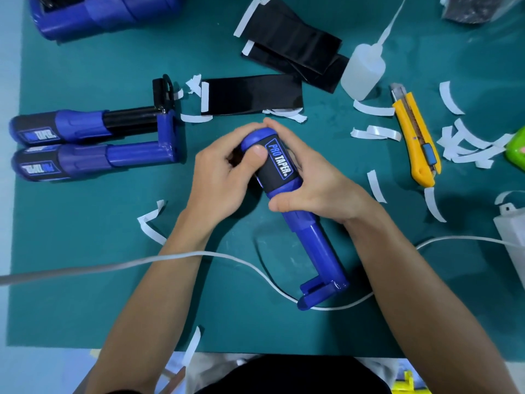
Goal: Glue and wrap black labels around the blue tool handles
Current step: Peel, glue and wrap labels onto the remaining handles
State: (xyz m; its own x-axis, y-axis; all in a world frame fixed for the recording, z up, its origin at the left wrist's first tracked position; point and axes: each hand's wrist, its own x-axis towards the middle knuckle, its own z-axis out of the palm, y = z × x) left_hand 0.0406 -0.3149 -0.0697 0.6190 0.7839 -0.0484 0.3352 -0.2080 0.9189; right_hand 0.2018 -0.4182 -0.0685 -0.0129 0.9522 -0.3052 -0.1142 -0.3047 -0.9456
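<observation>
A blue tool (314, 243) lies diagonally in the middle of the green mat, its handle wrapped in a black label (279, 163) printed PRO TAPER. My left hand (224, 177) grips the handle's left side, thumb pressed on the label's edge. My right hand (309, 177) curls round the handle from the right, thumb under the label's lower end. Two more labelled blue tools (93, 129) (93, 160) lie side by side at the left. A flat black label (252, 93) and a stack of black labels (295, 44) lie beyond the hands.
A white glue bottle (365, 69) stands behind right, next to a yellow utility knife (416, 140). Several white backing strips (466, 146) litter the mat. A white cable (159, 258) crosses under my forearms. Blue tool parts (105, 12) sit top left; a white box (514, 237) lies right.
</observation>
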